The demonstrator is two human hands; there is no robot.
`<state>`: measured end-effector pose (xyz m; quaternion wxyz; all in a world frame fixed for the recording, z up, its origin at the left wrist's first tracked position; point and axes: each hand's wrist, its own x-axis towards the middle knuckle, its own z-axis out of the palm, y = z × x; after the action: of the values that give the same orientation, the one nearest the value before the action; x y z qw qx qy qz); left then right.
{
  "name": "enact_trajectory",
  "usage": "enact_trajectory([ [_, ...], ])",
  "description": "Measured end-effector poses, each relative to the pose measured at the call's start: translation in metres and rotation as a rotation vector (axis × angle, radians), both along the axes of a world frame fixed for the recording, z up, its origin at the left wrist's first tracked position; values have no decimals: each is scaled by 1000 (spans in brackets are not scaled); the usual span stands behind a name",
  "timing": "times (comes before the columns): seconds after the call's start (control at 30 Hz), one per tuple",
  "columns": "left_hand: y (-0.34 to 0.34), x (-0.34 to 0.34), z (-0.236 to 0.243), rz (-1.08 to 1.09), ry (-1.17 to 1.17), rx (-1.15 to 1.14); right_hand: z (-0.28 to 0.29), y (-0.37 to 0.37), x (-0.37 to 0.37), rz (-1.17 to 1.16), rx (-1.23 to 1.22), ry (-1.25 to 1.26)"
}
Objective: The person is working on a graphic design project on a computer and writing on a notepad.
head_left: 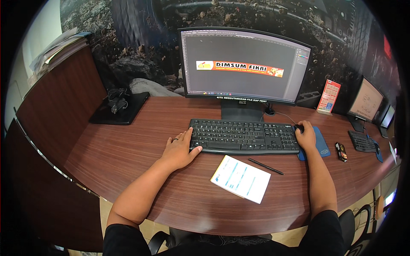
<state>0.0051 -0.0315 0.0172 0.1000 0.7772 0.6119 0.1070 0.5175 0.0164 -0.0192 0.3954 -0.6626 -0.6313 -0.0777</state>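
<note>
A black keyboard lies on the wooden desk below a monitor showing a dark editing window with a red banner design. My left hand rests at the keyboard's left edge, fingers extended and slightly apart, holding nothing. At the keyboard's right end, my right hand grips a black mouse on a blue mouse pad. A white printed paper pad and a black pen lie between my forearms.
At left, a closed black laptop with a coiled cable sits beside a wooden partition with stacked papers. At right are a desk calendar, small black box, second monitor, second keyboard and a chair.
</note>
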Motion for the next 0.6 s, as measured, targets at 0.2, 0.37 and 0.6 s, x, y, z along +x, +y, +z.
enact_trajectory([
  [0.2, 0, 0, -2, 4, 2, 3, -2, 1, 3, -88, -80, -14],
  [0.37, 1, 0, -1, -3, -6, 5, -5, 3, 7, -83, -1, 10],
  [0.6, 1, 0, -3, -2, -9, 18, -2, 0, 3, -111, -111, -35],
])
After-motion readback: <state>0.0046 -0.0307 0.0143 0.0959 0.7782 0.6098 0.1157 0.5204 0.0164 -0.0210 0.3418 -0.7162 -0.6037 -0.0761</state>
